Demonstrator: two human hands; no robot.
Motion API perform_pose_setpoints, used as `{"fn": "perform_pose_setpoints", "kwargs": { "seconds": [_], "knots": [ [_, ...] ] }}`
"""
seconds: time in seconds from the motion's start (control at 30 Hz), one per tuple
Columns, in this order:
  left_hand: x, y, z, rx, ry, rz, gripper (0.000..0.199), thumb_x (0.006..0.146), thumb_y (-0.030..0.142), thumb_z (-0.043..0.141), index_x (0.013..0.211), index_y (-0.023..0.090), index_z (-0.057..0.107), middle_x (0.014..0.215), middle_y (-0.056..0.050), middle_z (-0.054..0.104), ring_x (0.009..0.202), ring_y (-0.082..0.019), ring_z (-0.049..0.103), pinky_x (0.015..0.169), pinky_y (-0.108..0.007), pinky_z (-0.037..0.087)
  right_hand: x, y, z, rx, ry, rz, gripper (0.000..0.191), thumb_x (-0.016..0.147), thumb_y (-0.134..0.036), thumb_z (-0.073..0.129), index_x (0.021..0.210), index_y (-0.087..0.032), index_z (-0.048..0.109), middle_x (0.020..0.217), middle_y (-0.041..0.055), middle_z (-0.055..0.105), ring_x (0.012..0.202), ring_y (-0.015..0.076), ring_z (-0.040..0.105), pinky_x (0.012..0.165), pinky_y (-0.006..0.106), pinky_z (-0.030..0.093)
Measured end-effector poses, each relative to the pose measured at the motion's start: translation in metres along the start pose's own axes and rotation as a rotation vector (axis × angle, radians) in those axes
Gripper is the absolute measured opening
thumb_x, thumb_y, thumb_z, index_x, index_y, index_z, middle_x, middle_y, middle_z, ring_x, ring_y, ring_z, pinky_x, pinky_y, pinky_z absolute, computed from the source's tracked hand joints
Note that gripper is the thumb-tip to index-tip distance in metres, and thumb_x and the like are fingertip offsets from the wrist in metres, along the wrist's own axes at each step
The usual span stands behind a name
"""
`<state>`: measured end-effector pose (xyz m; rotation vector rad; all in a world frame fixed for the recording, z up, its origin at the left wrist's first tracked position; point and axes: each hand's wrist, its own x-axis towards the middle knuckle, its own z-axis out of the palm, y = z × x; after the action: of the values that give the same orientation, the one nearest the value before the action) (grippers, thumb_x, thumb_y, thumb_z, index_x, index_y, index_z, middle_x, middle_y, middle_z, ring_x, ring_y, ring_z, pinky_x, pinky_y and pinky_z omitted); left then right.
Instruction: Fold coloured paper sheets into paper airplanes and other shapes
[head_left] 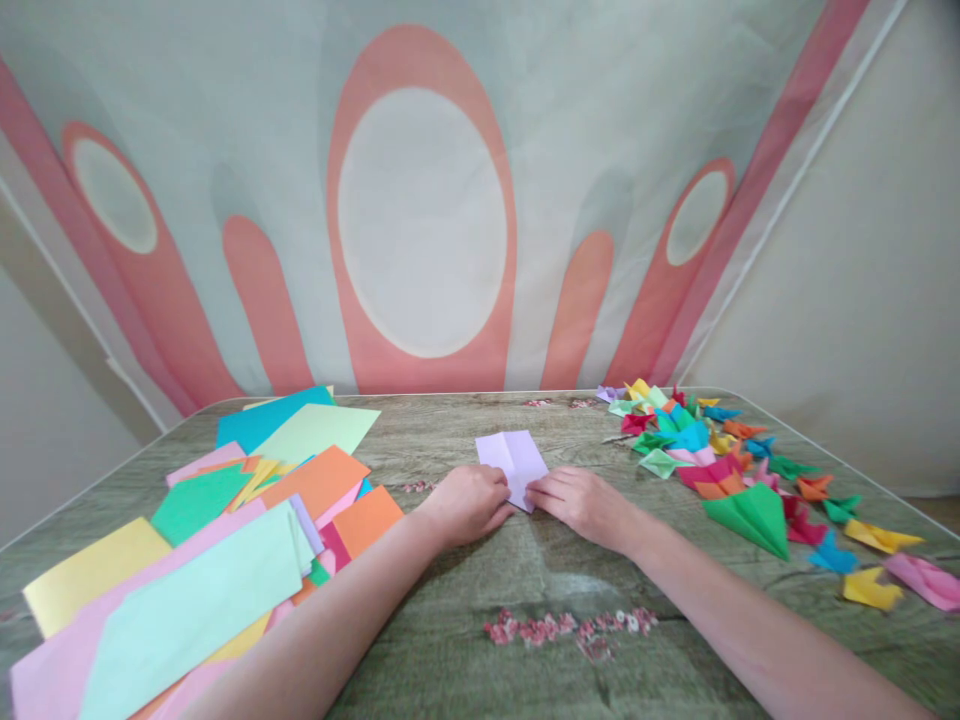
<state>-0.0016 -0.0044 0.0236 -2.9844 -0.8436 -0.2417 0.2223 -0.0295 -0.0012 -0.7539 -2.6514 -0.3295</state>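
Observation:
A small sheet of lilac paper (514, 455) with a crease down its middle lies at the centre of the table. My left hand (471, 503) is closed on its left lower edge, the fingers curled over it. At the right lower edge, my right hand (583, 508) has its fingers pressed together on the sheet. The fingertips hide part of the paper's near edge, and the thumb of my right hand is mostly out of sight.
Stacked coloured paper sheets (202, 590) cover the table's left side. Several folded paper figures (690, 435) are heaped along the right, with a green folded piece (750, 520) near them. The wood-pattern tabletop (450, 640) ends before a patterned backdrop (420, 375).

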Motion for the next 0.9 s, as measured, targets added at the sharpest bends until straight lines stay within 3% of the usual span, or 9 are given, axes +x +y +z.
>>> {"fn": "perform_pose_setpoints", "kwargs": {
  "seconds": [0.17, 0.47, 0.73, 0.9],
  "knots": [
    [0.001, 0.001, 0.003, 0.067, -0.007, -0.009, 0.024, 0.087, 0.022, 0.041, 0.075, 0.016, 0.061, 0.075, -0.007, 0.062, 0.070, -0.018, 0.060, 0.065, -0.029, 0.045, 0.001, 0.000, 0.009, 0.012, 0.043, 0.024, 0.018, 0.089, -0.016, 0.045, 0.094, -0.018, 0.062, 0.090, 0.0063, 0.065, 0.086, 0.0162, 0.058, 0.075, 0.031, 0.043],
    [0.000, 0.001, 0.002, 0.010, 0.012, -0.064, 0.020, 0.086, 0.021, 0.042, 0.080, 0.017, 0.061, 0.081, -0.006, 0.063, 0.075, -0.017, 0.061, 0.065, -0.026, 0.045, 0.003, -0.002, 0.010, 0.174, 0.090, 0.178, 0.014, 0.086, -0.013, 0.048, 0.090, -0.018, 0.060, 0.089, 0.0053, 0.063, 0.086, 0.0166, 0.056, 0.077, 0.032, 0.043],
    [0.000, -0.002, 0.007, -0.177, 0.101, -0.172, 0.020, 0.085, 0.032, 0.048, 0.083, 0.020, 0.063, 0.086, -0.003, 0.063, 0.082, -0.017, 0.060, 0.075, -0.026, 0.044, 0.004, -0.006, 0.019, 0.420, 0.243, 0.445, 0.009, 0.083, -0.018, 0.053, 0.076, -0.018, 0.057, 0.087, 0.0052, 0.059, 0.083, 0.0167, 0.056, 0.075, 0.032, 0.046],
    [0.000, -0.005, 0.011, -0.260, 0.154, -0.227, 0.017, 0.083, 0.031, 0.050, 0.080, 0.021, 0.064, 0.087, -0.002, 0.064, 0.082, -0.016, 0.060, 0.076, -0.025, 0.044, 0.005, -0.005, 0.025, 0.479, 0.251, 0.558, 0.014, 0.083, -0.022, 0.054, 0.070, -0.018, 0.059, 0.088, 0.0059, 0.057, 0.086, 0.0175, 0.055, 0.079, 0.034, 0.046]
  ]
}}
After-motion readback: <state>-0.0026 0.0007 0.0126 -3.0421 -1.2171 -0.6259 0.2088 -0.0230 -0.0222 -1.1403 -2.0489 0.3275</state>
